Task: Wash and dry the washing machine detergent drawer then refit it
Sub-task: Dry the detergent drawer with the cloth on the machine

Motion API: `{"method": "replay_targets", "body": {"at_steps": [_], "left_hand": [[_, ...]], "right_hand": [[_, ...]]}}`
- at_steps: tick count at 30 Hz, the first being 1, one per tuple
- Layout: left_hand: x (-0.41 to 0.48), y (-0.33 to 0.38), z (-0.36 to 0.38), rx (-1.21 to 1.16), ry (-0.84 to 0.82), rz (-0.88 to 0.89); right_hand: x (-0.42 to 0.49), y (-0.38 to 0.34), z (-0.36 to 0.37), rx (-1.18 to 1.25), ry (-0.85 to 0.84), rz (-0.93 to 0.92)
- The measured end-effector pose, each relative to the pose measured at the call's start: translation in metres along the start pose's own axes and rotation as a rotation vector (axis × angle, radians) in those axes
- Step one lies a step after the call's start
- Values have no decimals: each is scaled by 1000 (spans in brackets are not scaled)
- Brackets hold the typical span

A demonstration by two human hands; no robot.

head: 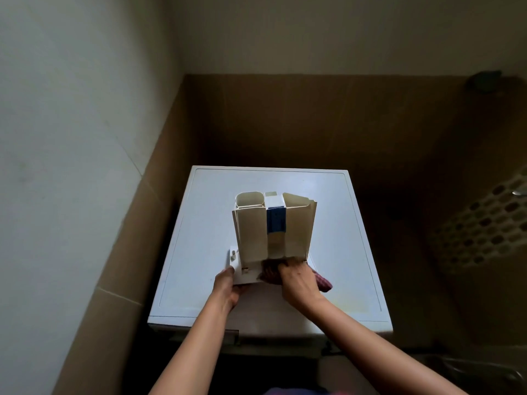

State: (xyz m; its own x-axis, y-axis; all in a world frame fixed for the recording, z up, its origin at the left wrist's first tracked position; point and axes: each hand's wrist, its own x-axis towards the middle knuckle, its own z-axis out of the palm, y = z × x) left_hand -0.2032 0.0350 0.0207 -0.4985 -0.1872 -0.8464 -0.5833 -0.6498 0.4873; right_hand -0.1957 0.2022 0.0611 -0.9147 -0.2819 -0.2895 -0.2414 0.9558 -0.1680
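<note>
The cream detergent drawer (253, 226), with a blue insert in its middle channel, stands on end on the white washing machine top (199, 223), its front panel facing me. My left hand (226, 289) grips the front panel at its lower left corner. My right hand (298, 283) holds a dark red cloth (323, 282) bunched against the base of the drawer, between the compartments and the front panel. Part of the cloth is hidden under my fingers.
The machine sits in a corner, with a pale wall on the left and brown tiled walls behind and beside it. A perforated laundry basket (484, 223) stands to the right. The empty drawer slot (205, 334) shows at the machine's front edge.
</note>
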Motion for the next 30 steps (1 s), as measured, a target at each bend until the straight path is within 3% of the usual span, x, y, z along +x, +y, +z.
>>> {"method": "replay_targets", "body": {"at_steps": [6, 10, 16, 23, 30], "left_hand": [[-1, -9, 1, 79, 52, 35], [1, -6, 1, 75, 72, 21], [14, 0, 2, 103, 123, 38], [12, 5, 16, 25, 113, 35], [-3, 8, 31, -40, 81, 49]], "right_hand": [[2, -50, 18, 17, -34, -106], [-4, -38, 32, -58, 59, -164], [-5, 1, 25, -301, 149, -42], [2, -2, 12, -194, 253, 52], [18, -46, 10, -145, 287, -191]]}}
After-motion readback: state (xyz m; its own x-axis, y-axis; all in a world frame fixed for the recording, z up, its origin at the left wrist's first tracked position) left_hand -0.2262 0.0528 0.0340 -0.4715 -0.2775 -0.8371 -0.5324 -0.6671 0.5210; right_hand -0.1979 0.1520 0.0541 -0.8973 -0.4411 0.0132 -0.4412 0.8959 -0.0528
